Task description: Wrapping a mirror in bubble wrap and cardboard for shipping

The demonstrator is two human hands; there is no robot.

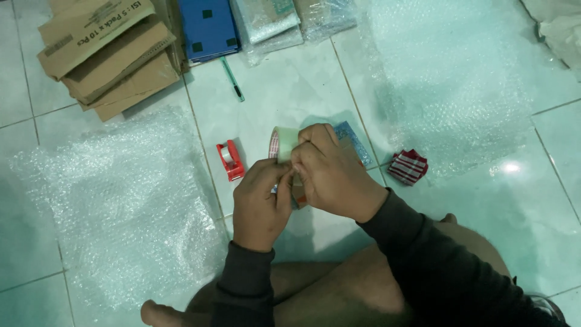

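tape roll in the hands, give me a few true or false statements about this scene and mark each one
1. Both hands, left and right, are on the tape roll. True.
2. The red tape dispenser lies right of the hands. False: it lies to their left.
3. A bubble wrap sheet is spread on the floor at the left. True.
4. The green pen rests on the cardboard stack. False: it lies on the tiles, beside the stack.

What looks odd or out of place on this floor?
Little stands out. The cardboard boxes lie flattened in an uneven, askew stack at top left, and a green pen lies loose on the tiles. Both hands hold a clear tape roll.
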